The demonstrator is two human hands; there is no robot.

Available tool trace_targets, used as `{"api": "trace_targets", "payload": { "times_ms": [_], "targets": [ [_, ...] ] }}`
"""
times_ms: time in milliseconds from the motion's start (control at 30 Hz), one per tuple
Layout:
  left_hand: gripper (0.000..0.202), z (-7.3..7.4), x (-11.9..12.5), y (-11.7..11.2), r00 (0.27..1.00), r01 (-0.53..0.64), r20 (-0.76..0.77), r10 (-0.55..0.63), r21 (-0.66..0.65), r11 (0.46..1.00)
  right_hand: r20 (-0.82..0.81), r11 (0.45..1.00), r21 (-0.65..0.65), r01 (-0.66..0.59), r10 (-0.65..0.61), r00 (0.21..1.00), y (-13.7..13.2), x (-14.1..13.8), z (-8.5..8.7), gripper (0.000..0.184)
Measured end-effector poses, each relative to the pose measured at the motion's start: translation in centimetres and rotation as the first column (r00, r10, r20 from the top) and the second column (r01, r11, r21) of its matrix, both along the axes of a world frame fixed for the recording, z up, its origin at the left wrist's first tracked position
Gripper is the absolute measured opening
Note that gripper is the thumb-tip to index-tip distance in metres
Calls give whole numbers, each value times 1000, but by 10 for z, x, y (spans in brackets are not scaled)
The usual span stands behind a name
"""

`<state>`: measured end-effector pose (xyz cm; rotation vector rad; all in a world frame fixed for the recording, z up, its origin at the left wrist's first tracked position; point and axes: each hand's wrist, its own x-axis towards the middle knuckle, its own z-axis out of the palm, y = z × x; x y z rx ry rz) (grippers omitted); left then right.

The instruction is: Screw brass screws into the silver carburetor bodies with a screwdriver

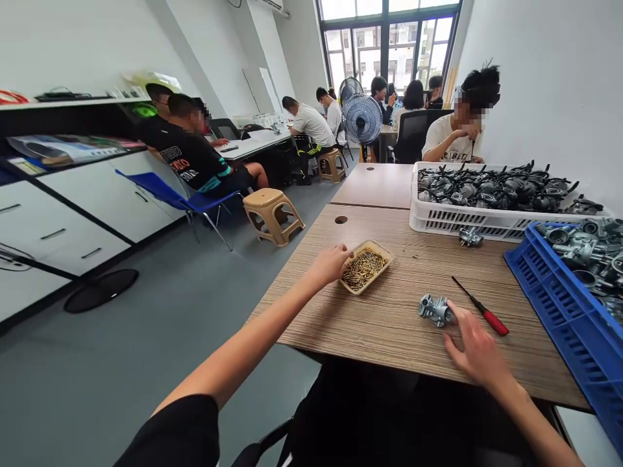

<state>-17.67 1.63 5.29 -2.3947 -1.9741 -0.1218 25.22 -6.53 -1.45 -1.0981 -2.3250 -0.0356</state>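
Observation:
My left hand (335, 263) is over the left corner of a small cream tray (374, 283) full of little brass-coloured jets or pins (363, 269). Its fingers are curled together, and whatever they pinch is too small to make out. On the wooden table, a bare silver carburetor body (435, 311) lies within the fingers of my right hand (476, 347). The index finger touches its right end, while the thumb lies low on the near side. Just right of that hand rests a screwdriver (494, 321) with a red handle.
A white crate (467, 224) of black-and-silver carburetors stands at the back right. Nearer is a blue crate (549, 305) of silver bodies. One loose carburetor (470, 237) sits by the white crate. A co-worker (445, 133) sits opposite; stools and a fan (361, 121) stand beyond.

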Motion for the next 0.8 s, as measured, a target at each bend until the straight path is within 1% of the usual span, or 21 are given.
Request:
{"api": "trace_targets", "payload": {
  "times_ms": [133,300,467,600,800],
  "targets": [
    [35,-4,5,6,997,11,-79,-15,-47,999,1,1000,-22,7,-7,1000,-1,0,0,75],
    [29,-2,6,7,989,10,-144,-24,-96,995,-17,999,-39,23,-24,1000,-4,-2,1,76],
    [26,2,5,5,989,-10,-147,-9,-132,991,-29,998,-61,22,-24,999,-5,-3,-1,75],
    [20,4,5,5,992,-35,-128,12,-182,983,-45,998,-61,11,-14,999,-4,-2,-4,71],
    [17,8,6,4,991,-44,-134,15,-218,975,-134,996,-88,-15,3,991,-5,-3,-7,62]
  ]
}}
